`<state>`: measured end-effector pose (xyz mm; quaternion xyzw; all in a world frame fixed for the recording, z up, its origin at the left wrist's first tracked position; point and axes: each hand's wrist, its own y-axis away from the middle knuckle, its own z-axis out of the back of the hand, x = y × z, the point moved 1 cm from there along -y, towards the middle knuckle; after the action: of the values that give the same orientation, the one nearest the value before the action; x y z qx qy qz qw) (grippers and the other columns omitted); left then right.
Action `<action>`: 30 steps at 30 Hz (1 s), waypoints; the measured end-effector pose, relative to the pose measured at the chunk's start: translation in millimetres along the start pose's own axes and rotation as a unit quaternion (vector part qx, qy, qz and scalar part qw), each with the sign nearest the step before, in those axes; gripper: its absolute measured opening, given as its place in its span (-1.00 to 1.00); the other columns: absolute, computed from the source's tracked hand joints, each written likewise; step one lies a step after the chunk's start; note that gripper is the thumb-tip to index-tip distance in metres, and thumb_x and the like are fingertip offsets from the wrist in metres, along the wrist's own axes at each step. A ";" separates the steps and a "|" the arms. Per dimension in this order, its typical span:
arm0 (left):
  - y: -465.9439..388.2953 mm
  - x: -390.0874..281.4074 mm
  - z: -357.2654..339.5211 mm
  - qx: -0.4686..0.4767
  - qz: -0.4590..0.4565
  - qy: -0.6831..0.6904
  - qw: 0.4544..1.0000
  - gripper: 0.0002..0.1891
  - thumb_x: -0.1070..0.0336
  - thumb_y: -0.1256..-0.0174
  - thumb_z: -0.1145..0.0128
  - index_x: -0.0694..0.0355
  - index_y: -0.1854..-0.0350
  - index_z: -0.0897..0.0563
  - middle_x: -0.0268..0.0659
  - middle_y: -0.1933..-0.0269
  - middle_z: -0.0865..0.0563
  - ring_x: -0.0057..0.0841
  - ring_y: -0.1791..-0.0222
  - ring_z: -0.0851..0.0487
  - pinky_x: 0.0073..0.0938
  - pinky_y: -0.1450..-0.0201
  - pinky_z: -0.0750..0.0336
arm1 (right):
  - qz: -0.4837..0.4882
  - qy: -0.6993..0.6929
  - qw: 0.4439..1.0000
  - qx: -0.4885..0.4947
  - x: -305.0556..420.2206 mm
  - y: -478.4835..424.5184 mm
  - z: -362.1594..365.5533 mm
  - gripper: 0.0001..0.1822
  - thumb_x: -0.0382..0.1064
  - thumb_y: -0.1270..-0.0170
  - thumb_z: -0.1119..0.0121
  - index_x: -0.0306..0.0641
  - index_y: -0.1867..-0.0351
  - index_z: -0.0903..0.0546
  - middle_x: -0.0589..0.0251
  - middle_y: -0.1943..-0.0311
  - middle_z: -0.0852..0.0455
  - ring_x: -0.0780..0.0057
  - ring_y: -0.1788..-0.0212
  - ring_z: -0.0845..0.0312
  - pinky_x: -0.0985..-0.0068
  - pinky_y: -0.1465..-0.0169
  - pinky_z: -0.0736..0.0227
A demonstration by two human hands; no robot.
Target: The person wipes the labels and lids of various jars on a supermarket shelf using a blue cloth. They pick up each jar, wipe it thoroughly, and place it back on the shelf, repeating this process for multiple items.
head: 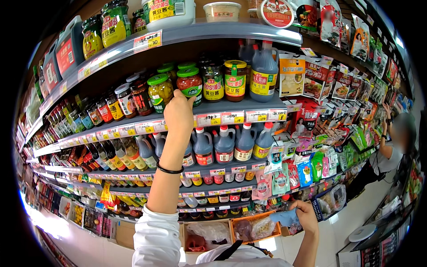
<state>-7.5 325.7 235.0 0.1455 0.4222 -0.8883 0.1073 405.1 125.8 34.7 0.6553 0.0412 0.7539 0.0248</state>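
My left hand [179, 108] reaches up to the second shelf, its fingers against the lower left side of a green-lidded glass jar of red chopped chili [189, 81]. Whether the fingers grip the jar or only touch it does not show. Left of it stands a green-lidded jar of yellow-green pickled peppers [160, 91]. On its right are jars of soybean paste [235, 81] and a jug of soy sauce [263, 75]. Low on the right, my right hand [304, 215] holds a crumpled blue cloth [286, 217] between thumb and fingers, away from the shelves.
The grey shelf edge [233, 116] carries price tags. Sauce jugs [224, 143] line the shelf below. Seasoning packets [313, 80] hang at the right. An orange crate [255, 227] with bagged goods sits on the floor. Another person [388, 153] stands at the far right.
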 end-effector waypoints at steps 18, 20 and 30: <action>-14.4 54.7 26.5 -0.182 -0.009 -0.003 0.983 -0.07 0.09 0.04 -0.62 0.25 -0.43 -0.43 -0.01 -0.05 -0.44 -0.08 -0.06 -0.44 -0.14 -0.20 -0.40 | -0.199 -0.553 0.808 -0.027 -121.0 -38.7 -8.3 -0.61 -0.34 -0.30 0.03 -0.38 -0.12 -0.59 -0.03 -0.08 -0.71 0.02 -0.14 -0.63 0.01 -0.24 -0.50; -14.6 55.5 22.9 -0.201 -0.013 0.037 0.979 -0.08 0.15 0.04 -0.61 0.24 -0.43 -0.42 0.01 -0.07 -0.44 -0.06 -0.09 -0.44 -0.13 -0.23 -0.38 | -0.203 -0.543 0.814 -0.029 -116.0 -38.3 -15.3 -0.61 -0.29 -0.34 0.09 -0.35 -0.09 -0.62 0.00 -0.05 -0.72 0.09 -0.07 -0.63 0.11 -0.19 -0.52; 1.6 41.2 12.1 -0.221 0.020 0.246 0.943 -0.12 0.29 0.01 -0.58 0.26 -0.39 -0.34 -0.03 -0.27 -0.55 -0.12 -0.26 -0.57 -0.18 -0.33 -0.44 | -0.191 -0.506 0.837 -0.082 -102.7 -31.6 -18.2 -0.64 -0.30 -0.40 0.11 -0.34 -0.08 -0.64 0.07 -0.05 -0.74 0.12 -0.09 -0.63 0.06 -0.25 -0.47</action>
<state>-47.6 312.5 226.7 0.3409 0.6179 -0.7069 0.0470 400.9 147.3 -72.0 0.9203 0.0853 0.2978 0.2388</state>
